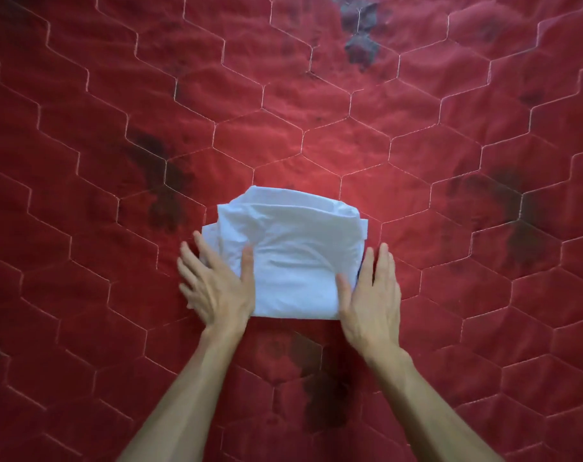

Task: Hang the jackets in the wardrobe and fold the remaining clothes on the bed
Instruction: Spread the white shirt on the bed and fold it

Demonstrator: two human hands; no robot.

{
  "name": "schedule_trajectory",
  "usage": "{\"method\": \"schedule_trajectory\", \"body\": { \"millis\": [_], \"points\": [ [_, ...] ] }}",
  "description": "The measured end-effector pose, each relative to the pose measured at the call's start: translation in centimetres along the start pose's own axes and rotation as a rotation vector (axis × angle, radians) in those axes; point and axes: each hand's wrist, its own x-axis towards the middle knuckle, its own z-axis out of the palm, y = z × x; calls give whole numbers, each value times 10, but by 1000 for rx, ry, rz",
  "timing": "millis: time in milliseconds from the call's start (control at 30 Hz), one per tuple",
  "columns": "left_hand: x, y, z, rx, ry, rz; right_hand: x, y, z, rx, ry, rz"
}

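A white garment [292,251] lies folded into a compact bundle on the red quilted bed cover [417,161], near the middle of the view. My left hand [215,285] lies flat with fingers spread at the bundle's left edge, thumb resting on the cloth. My right hand [372,291] rests flat against the bundle's right edge, thumb on the fabric. Neither hand grips the garment. No jacket and no wardrobe are in view.
The red cover with white hexagon stitching and dark blotches fills the whole view on every side of the bundle. A greyish patch [360,31] shows at the far top centre.
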Motion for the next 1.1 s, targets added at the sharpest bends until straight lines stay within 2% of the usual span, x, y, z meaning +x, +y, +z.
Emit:
{"method": "schedule_trajectory", "body": {
  "millis": [67, 133, 233, 300, 400, 500, 600, 733, 900, 1033, 1100],
  "points": [
    [-13, -7, -16, -71, -73, -64, -12, -6, -5, 176, -2, 29],
    [-17, -14, -32, -182, -227, -213, -23, -12, -10, 398, -85, 161],
    [-21, -25, -64, -650, -499, -470, -40, -18, -20, 644, -288, 415],
    [-31, -29, -95, -794, -652, -493, -52, -22, -32, 774, -383, 474],
    [-50, -37, -137, -843, -739, -426, -69, -26, -63, 950, -427, 539],
    [-87, -53, -194, -968, -748, -367, -106, -40, -124, 1172, -634, 471],
    [-140, -64, -257, -1135, -721, -284, -150, -52, -188, 1202, -785, 287],
    [-222, -84, -347, -1307, -576, -207, -215, -70, -267, 1149, -894, 66],
    [-338, -129, -440, -1462, -424, -104, -311, -98, -352, 1016, -1125, -216],
    [-418, -176, -489, -1566, -275, 36, -388, -141, -391, 950, -1269, -370],
    [-449, -208, -507, -1634, -158, 6, -427, -171, -393, 874, -1263, -472]
  ]
}}
